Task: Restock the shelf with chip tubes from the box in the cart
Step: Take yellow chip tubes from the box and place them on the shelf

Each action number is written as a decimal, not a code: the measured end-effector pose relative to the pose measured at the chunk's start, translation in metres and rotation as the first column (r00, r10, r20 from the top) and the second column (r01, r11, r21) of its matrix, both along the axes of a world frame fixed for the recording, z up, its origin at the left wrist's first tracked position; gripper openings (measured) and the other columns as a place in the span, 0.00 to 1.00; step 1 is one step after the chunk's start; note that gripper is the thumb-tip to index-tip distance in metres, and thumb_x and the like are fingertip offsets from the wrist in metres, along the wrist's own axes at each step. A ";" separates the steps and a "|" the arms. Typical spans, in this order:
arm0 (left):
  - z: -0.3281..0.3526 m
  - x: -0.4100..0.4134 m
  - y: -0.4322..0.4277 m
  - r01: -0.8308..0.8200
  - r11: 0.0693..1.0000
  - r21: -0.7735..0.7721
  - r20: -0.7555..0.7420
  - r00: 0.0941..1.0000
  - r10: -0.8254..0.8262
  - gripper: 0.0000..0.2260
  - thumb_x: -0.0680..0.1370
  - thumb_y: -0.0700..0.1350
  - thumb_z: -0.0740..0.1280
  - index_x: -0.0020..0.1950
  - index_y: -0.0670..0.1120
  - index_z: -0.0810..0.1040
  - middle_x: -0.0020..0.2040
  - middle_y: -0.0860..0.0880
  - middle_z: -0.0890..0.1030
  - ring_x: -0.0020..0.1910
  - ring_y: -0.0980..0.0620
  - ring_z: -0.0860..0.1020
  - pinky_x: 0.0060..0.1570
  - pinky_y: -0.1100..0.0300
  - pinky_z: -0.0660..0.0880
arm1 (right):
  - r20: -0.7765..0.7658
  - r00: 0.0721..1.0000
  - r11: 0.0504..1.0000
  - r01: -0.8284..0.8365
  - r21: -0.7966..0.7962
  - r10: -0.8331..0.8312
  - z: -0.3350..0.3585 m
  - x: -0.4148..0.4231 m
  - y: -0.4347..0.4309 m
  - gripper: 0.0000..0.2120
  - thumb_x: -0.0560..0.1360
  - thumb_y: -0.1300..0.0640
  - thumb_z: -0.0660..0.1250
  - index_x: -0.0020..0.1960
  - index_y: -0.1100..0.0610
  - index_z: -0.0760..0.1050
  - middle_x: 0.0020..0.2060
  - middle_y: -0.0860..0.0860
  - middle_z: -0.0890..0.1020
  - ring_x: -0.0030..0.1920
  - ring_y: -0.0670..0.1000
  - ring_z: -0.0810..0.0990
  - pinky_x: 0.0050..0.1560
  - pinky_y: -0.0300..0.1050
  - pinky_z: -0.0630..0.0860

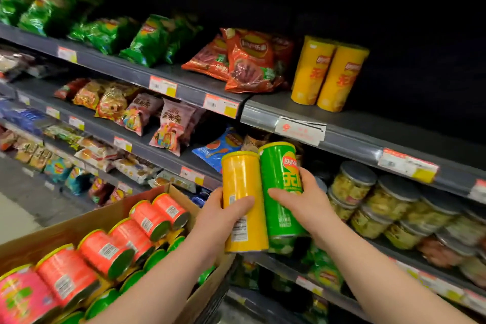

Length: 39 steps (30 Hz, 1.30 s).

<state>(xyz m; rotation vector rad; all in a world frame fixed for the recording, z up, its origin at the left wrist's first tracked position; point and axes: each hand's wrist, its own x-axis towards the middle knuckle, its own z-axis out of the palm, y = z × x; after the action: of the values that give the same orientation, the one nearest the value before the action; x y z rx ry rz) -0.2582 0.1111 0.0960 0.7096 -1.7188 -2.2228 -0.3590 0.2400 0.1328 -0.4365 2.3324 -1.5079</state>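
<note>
Left hand (222, 216) wrapped round yellow chip tube (242, 176), right hand (306, 204) round green Lay's tube (276, 166); both tubes upright, touching side by side. Best to lift both clear of shelf edge (352, 143), keep upright, and set down beside two yellow tubes (328, 76) standing above and right of the grips. More tubes in cardboard box (105, 209), down-left of the hands.

The green bags (39, 10) at the upper left were smeared by blur, and the price tags (162, 86) were too small to read. The cardboard box (86, 218) ran off the left and bottom edges (of the cart (215, 302) under it only a dark sliver showed). Most fingers of the left hand (218, 216) lay hidden behind the yellow tube (242, 176), and the foot of the green tube (274, 166) was lost in blur.
</note>
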 end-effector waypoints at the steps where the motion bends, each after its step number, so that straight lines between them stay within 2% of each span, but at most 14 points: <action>1: 0.007 -0.007 0.004 0.016 1.000 -0.006 -0.021 1.000 -0.016 0.14 0.74 0.44 0.70 0.58 0.50 0.73 0.51 0.47 0.83 0.46 0.49 0.83 0.39 0.57 0.78 | -0.016 1.000 1.000 0.016 -0.012 -0.016 0.006 -0.006 0.006 0.29 0.69 0.53 0.74 0.63 0.43 0.63 0.47 0.44 0.78 0.48 0.49 0.80 0.53 0.51 0.78; 5: 0.030 -0.040 0.023 0.067 0.996 -0.060 -0.082 0.994 -0.072 0.18 0.73 0.46 0.72 0.61 0.49 0.73 0.52 0.47 0.83 0.48 0.48 0.83 0.46 0.51 0.79 | -0.069 0.995 0.996 0.069 -0.057 -0.072 0.031 -0.032 0.033 0.29 0.68 0.52 0.74 0.65 0.46 0.65 0.49 0.45 0.79 0.49 0.49 0.80 0.52 0.49 0.77; 8: 0.048 -0.068 0.041 0.102 0.992 -0.075 -0.132 0.985 -0.111 0.15 0.74 0.44 0.70 0.60 0.49 0.74 0.51 0.48 0.83 0.46 0.51 0.83 0.42 0.56 0.79 | -0.106 0.989 0.993 0.091 -0.078 -0.099 0.051 -0.056 0.056 0.28 0.68 0.52 0.74 0.64 0.45 0.66 0.51 0.46 0.79 0.50 0.50 0.80 0.54 0.51 0.77; 11: 0.068 -0.095 0.057 0.117 0.987 -0.107 -0.182 0.974 -0.135 0.21 0.70 0.47 0.74 0.60 0.51 0.73 0.50 0.49 0.83 0.45 0.52 0.83 0.44 0.54 0.80 | -0.179 0.977 0.990 0.101 -0.097 -0.117 0.074 -0.082 0.078 0.30 0.68 0.52 0.74 0.66 0.46 0.65 0.52 0.47 0.79 0.51 0.51 0.80 0.56 0.55 0.77; 15: 0.092 -0.127 0.069 0.093 0.983 -0.157 -0.247 0.960 -0.131 0.13 0.74 0.43 0.70 0.56 0.54 0.74 0.46 0.53 0.83 0.41 0.56 0.83 0.38 0.60 0.78 | -0.233 0.964 0.983 0.093 -0.160 -0.130 0.099 -0.121 0.101 0.32 0.69 0.54 0.74 0.68 0.46 0.63 0.51 0.46 0.79 0.50 0.50 0.80 0.55 0.56 0.78; 20: 0.113 -0.162 0.078 0.002 0.983 -0.183 -0.301 0.952 -0.058 0.13 0.75 0.42 0.69 0.56 0.54 0.73 0.49 0.51 0.82 0.46 0.52 0.81 0.43 0.56 0.77 | -0.293 0.937 0.971 0.137 -0.198 -0.192 0.116 -0.178 0.117 0.40 0.69 0.54 0.74 0.75 0.51 0.56 0.56 0.51 0.77 0.53 0.53 0.79 0.57 0.55 0.77; 23: 0.117 -0.179 0.081 -0.060 0.981 -0.185 -0.326 0.945 -0.004 0.15 0.74 0.43 0.69 0.59 0.53 0.73 0.53 0.50 0.82 0.49 0.51 0.81 0.44 0.55 0.77 | -0.320 0.922 0.970 0.166 -0.179 -0.217 0.115 -0.208 0.119 0.41 0.69 0.54 0.74 0.75 0.52 0.56 0.56 0.52 0.76 0.54 0.53 0.77 0.57 0.52 0.75; 25: 0.117 -0.188 0.083 -0.093 0.977 -0.191 -0.334 0.942 0.025 0.15 0.73 0.44 0.70 0.58 0.55 0.73 0.54 0.51 0.82 0.50 0.51 0.81 0.46 0.54 0.76 | -0.310 0.926 0.971 0.172 -0.166 -0.217 0.111 -0.227 0.118 0.33 0.68 0.55 0.74 0.67 0.52 0.62 0.55 0.52 0.76 0.54 0.54 0.78 0.55 0.50 0.75; 27: 0.116 -0.195 0.084 -0.124 0.972 -0.200 -0.342 0.938 0.050 0.15 0.73 0.44 0.70 0.57 0.56 0.73 0.53 0.52 0.82 0.50 0.52 0.81 0.45 0.55 0.76 | -0.293 0.933 0.975 0.177 -0.136 -0.210 0.107 -0.243 0.114 0.28 0.67 0.57 0.75 0.60 0.52 0.64 0.55 0.52 0.76 0.56 0.55 0.77 0.53 0.48 0.74; 31: 0.114 -0.206 0.084 -0.160 0.961 -0.226 -0.338 0.938 0.077 0.20 0.72 0.46 0.73 0.61 0.56 0.72 0.54 0.53 0.81 0.52 0.52 0.81 0.48 0.54 0.76 | -0.345 0.922 0.984 0.150 -0.100 -0.176 0.097 -0.267 0.105 0.35 0.65 0.57 0.78 0.64 0.55 0.62 0.61 0.55 0.74 0.60 0.56 0.75 0.59 0.52 0.73; 33: 0.114 -0.210 0.082 -0.163 0.957 -0.238 -0.332 0.940 0.078 0.23 0.71 0.46 0.74 0.64 0.54 0.71 0.55 0.53 0.81 0.53 0.52 0.80 0.50 0.53 0.76 | -0.394 0.904 0.985 0.133 -0.114 -0.168 0.093 -0.274 0.102 0.35 0.63 0.59 0.79 0.62 0.56 0.61 0.60 0.56 0.74 0.59 0.54 0.74 0.57 0.48 0.72; 36: 0.114 -0.216 0.075 -0.163 0.954 -0.253 -0.335 0.939 0.072 0.21 0.73 0.44 0.71 0.64 0.54 0.71 0.55 0.53 0.81 0.53 0.52 0.80 0.50 0.53 0.76 | -0.439 0.883 0.986 0.141 -0.094 -0.168 0.089 -0.283 0.097 0.39 0.63 0.59 0.79 0.66 0.59 0.60 0.61 0.57 0.73 0.60 0.55 0.74 0.56 0.44 0.70; 39: 0.117 -0.221 0.066 -0.136 0.955 -0.263 -0.333 0.942 0.042 0.18 0.73 0.44 0.71 0.60 0.56 0.73 0.54 0.53 0.81 0.52 0.52 0.81 0.49 0.53 0.77 | -0.357 0.925 0.991 0.120 -0.061 -0.134 0.088 -0.288 0.093 0.42 0.65 0.60 0.78 0.70 0.59 0.57 0.60 0.56 0.73 0.62 0.56 0.74 0.57 0.47 0.71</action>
<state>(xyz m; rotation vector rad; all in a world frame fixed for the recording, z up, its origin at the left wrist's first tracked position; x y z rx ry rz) -0.4797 0.1773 0.2126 0.3249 -1.7430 -1.8528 -0.6474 0.3333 0.2206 -0.6302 2.6597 -1.6511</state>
